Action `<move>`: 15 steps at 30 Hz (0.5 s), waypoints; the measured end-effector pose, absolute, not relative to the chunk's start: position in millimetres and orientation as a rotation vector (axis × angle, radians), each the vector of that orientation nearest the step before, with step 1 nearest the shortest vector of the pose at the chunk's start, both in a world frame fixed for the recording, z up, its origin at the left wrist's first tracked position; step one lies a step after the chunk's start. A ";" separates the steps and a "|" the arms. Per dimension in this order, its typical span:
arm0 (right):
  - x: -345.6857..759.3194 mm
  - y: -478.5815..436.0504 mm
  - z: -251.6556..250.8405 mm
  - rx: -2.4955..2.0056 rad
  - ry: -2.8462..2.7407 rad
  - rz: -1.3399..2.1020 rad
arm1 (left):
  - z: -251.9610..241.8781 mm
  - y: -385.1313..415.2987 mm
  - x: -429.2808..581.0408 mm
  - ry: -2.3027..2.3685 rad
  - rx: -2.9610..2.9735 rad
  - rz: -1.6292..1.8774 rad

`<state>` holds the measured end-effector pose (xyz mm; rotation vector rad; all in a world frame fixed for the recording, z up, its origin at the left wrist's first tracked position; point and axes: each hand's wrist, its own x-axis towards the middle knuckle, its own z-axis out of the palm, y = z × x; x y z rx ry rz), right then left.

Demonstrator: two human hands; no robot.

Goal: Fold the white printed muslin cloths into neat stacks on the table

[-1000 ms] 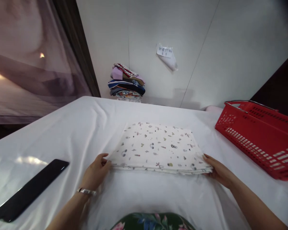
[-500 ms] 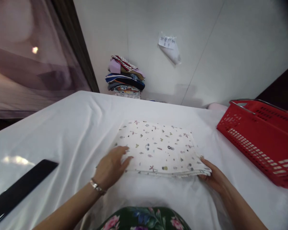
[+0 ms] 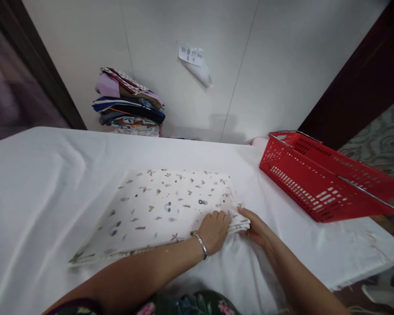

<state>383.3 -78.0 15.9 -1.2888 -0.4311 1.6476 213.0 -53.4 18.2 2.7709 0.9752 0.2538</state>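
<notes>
A white folded cloth (image 3: 170,205) with small printed motifs lies flat in front of me. Several layers show along its near edge and at its right corner. My left hand (image 3: 216,231), with a silver bracelet at the wrist, reaches across the near edge; its fingers are curled down on the cloth close to the right corner. Fingers of my right hand (image 3: 255,226) pinch the layered right corner, thumb on top and the other fingers underneath. My left forearm covers part of the near edge.
The cloth rests on a table under a white sheet (image 3: 68,175). To the right stands a red plastic basket (image 3: 315,179) with metal handles. Beyond the far edge rises a stack of folded textiles (image 3: 131,103) against the wall. A paper note (image 3: 192,57) hangs there.
My left hand has moved right across the cloth to near its right corner. My right hand keeps hold of that corner. The view has turned right, bringing more of the basket in.
</notes>
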 end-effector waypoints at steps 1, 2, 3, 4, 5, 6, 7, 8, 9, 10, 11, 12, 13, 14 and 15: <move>385.0 -75.9 14.6 -1.301 -0.428 1.666 | 17.3 -52.4 213.2 0.980 2.762 0.246; 387.1 -72.7 13.3 -1.306 -0.424 1.690 | 17.4 -51.7 212.9 0.985 2.753 0.241; 389.4 -68.1 12.1 -1.299 -0.425 1.715 | 18.3 -51.4 212.2 0.994 2.745 0.237; 391.8 -62.2 11.1 -1.279 -0.433 1.742 | 19.8 -51.2 211.3 1.004 2.738 0.235; 394.2 -54.8 10.5 -1.255 -0.444 1.768 | 21.8 -51.2 210.5 1.014 2.734 0.233; 396.4 -46.2 10.1 -1.237 -0.453 1.790 | 24.0 -51.2 209.7 1.024 2.730 0.233; 398.5 -36.4 10.2 -1.230 -0.456 1.811 | 26.1 -51.4 209.0 1.033 2.727 0.236; 400.2 -26.0 10.7 -1.231 -0.455 1.827 | 28.1 -51.8 208.3 1.038 2.725 0.243; 401.5 -15.3 11.6 -1.241 -0.452 1.838 | 29.9 -52.4 207.8 1.044 2.723 0.252; 402.1 -4.7 13.0 -1.259 -0.449 1.843 | 31.4 -53.2 207.2 1.053 2.717 0.264; 402.1 5.2 14.9 -1.285 -0.448 1.841 | 32.8 -54.2 206.6 1.064 2.709 0.280; 401.4 14.4 17.1 -1.316 -0.454 1.829 | 34.2 -55.1 206.0 1.073 2.698 0.300; 400.2 22.7 19.6 -1.352 -0.471 1.812 | 35.6 -55.6 205.2 1.080 2.684 0.322; 398.6 30.3 22.4 -1.389 -0.508 1.788 | 37.3 -55.6 204.1 1.090 2.664 0.347; 396.7 37.4 25.4 -1.419 -0.575 1.743 | 39.3 -54.9 202.4 1.102 2.640 0.377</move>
